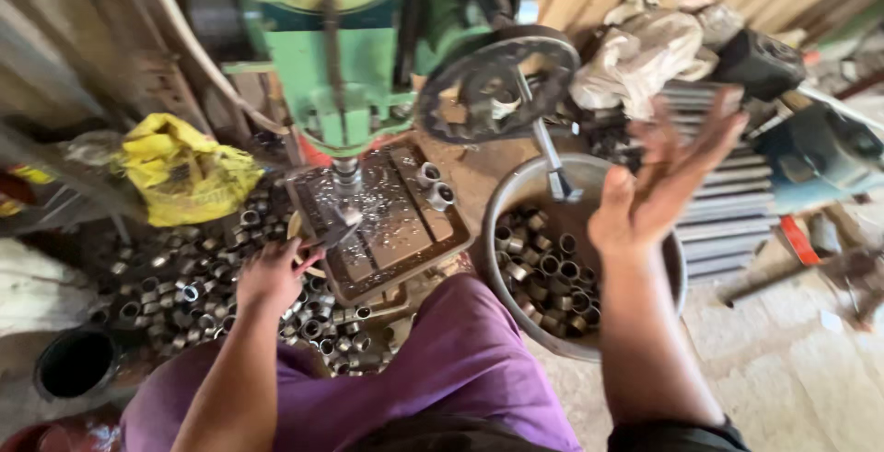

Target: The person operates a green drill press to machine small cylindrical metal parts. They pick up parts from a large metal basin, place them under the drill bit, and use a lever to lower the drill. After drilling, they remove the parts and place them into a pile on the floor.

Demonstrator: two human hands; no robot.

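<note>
1. I see the left hand [269, 277] low by the front-left corner of the drill table [382, 222], fingers curled together as if pinching something at the table's edge; motion blur and the angle hide whether a ring is in it, so I cannot tell.
2. The right hand [668, 176] is up in the air, palm open, fingers spread, holding nothing. It hangs above the far rim of the basin [516, 194] and just right of the handwheel [497, 84].
3. The rings lie in three places: a loose pile [184, 286] on the floor under and left of the left hand, a batch inside the basin below the right hand, and two rings [435, 185] standing on the table's right side, apart from both hands.
4. Risk, as I judge it: the left fingers are close beneath the spindle [346, 176]. If it turns, it could catch them, and the swarf scattered on the table could cut them.
5. A ring not seated square under the spindle could spin or fly out.
6. The right hand could knock the lever [549, 153] hanging off the handwheel and drop the spindle while the left hand is there.
7. The purple cloth [460, 351] over the knee sits near the table edge; loose fabric could snag.
</note>
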